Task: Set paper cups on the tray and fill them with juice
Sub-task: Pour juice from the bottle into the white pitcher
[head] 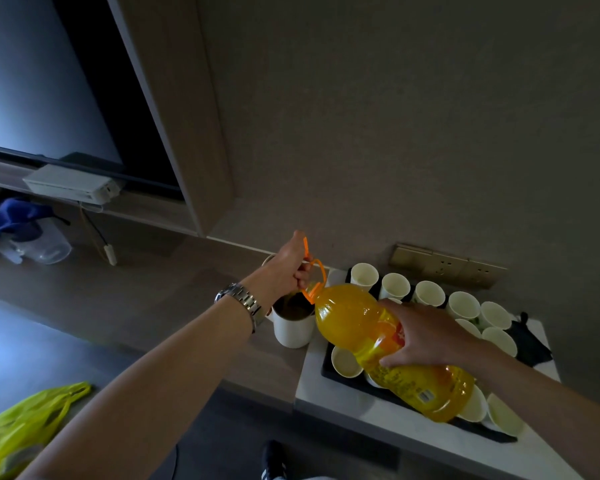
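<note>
- Between the two hands: a bottle [378, 344] of orange juice, tilted far over, neck up and to the left, base low and to the right, held above the tray [327, 362].
- Left hand [288, 268]: fingers curled round the orange handle [315, 271] at the bottle's neck; a watch [243, 301] sits on the wrist.
- Right hand [426, 336]: fingers spread and bent over the bottle's middle, gripping it at the label from above.
- Under the right hand and the bottle: the dark tray, carrying white paper cups [428, 294] set upright in rows; those whose insides show look empty, and several are partly hidden by the bottle.
- Just below the left hand: a white mug [293, 329] with dark contents, standing left of the tray; whether the bottle's mouth is over it cannot be told.
- Beyond the right hand: wall sockets [445, 265] on the grey wall.
- Far left of the left hand: a screen [49, 81], a white box [71, 185] beneath it, a clear jug [49, 245] and blue cloth [11, 216].
- Below the left forearm: a yellow-green bag [25, 424].
</note>
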